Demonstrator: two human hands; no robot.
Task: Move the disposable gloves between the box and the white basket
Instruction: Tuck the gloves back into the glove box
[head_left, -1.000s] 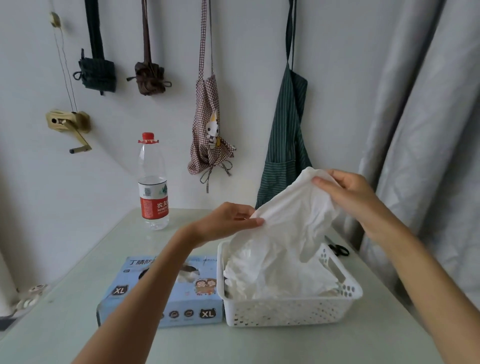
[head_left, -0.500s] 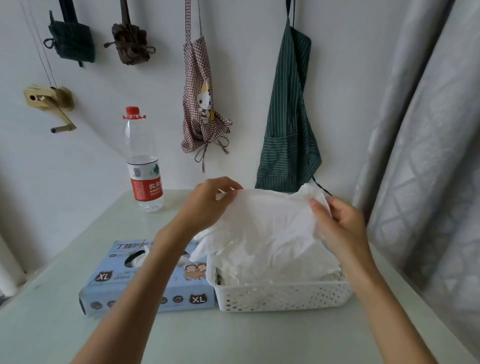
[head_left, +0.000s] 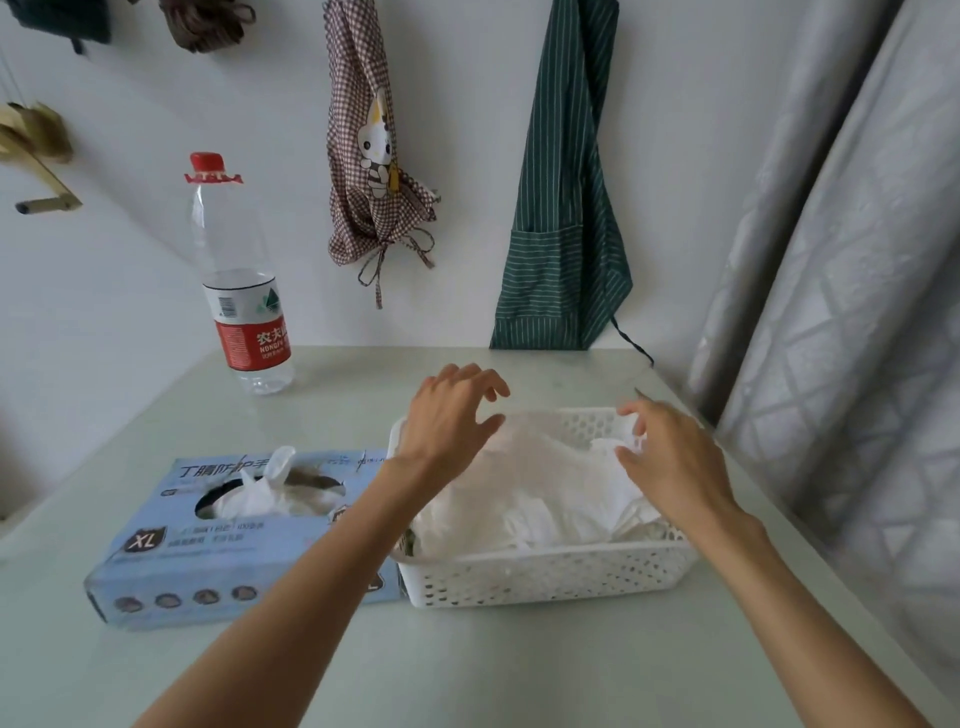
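A white perforated basket (head_left: 545, 577) stands on the table, piled with white disposable gloves (head_left: 540, 493). Touching its left side lies a light blue XL glove box (head_left: 228, 566), with one white glove (head_left: 267, 483) sticking up out of its oval opening. My left hand (head_left: 449, 421) hovers over the basket's back left corner, fingers spread, holding nothing. My right hand (head_left: 670, 462) is low over the basket's right side, and its thumb and fingers pinch the edge of the top glove, which lies spread over the pile.
A water bottle (head_left: 244, 291) with a red cap stands at the back left of the pale table (head_left: 467, 665). A checked apron (head_left: 374, 171) and a green striped apron (head_left: 561, 218) hang on the wall. A grey curtain (head_left: 841, 312) borders the table's right edge.
Both hands have come down and laid the held-up glove flat onto the pile in the basket. My left hand has let go and spread its fingers. The camera tilted down.
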